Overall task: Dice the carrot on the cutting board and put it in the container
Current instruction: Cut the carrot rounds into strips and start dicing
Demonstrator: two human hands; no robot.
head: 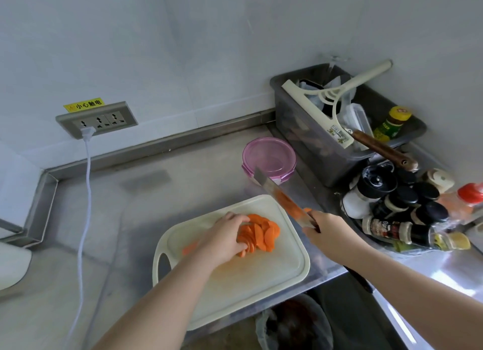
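The left grip [224, 237] curls over the carrot [264, 234] slices fanned mid-board [261, 284], thumb and fingers bracketing them. The right grip [324, 232] is wrapped round the knife [282, 195] handle, with the blade lifted towards the container [269, 158]. To dice well, square the slices into a tight stack, tuck the fingertips back, then cut strips and cross-cut. The container looks lidded.

L grip [225, 236], R grip [325, 230] both curled
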